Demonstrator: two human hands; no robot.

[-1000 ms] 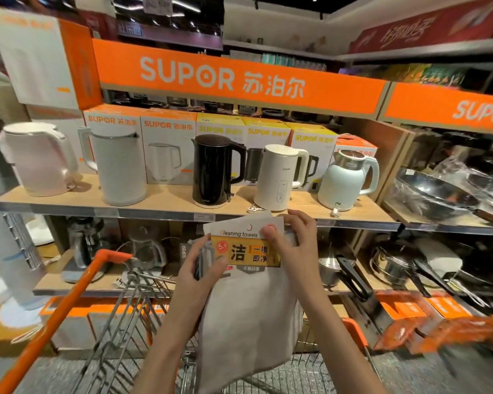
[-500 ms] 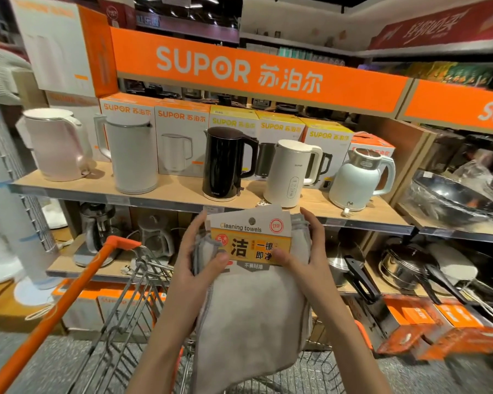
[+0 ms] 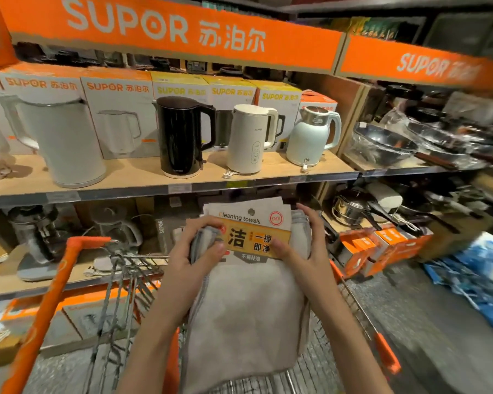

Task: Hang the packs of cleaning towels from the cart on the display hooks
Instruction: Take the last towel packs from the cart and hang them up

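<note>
I hold a pack of grey cleaning towels (image 3: 245, 308) upright over the wire cart (image 3: 120, 280), which has an orange handle. Its white and yellow header card reads "Cleaning towels" and has a small hang hole at the top. My left hand (image 3: 194, 257) grips the pack's left edge, thumb on the card's front. My right hand (image 3: 302, 251) grips the right edge, thumb on the card and fingers behind. The grey cloths hang down into the cart. No display hooks are in view.
Ahead is a wooden shelf (image 3: 154, 177) with several kettles and SUPOR boxes under an orange sign. Lower shelves hold blenders at left. To the right are woks, pots and orange boxes (image 3: 382, 245). Blue packs (image 3: 484, 268) lie on the floor at right.
The camera has come closer to the shelf and turned slightly right. The pack has stayed in both hands, and my left fingers have curled further over its left edge.
</note>
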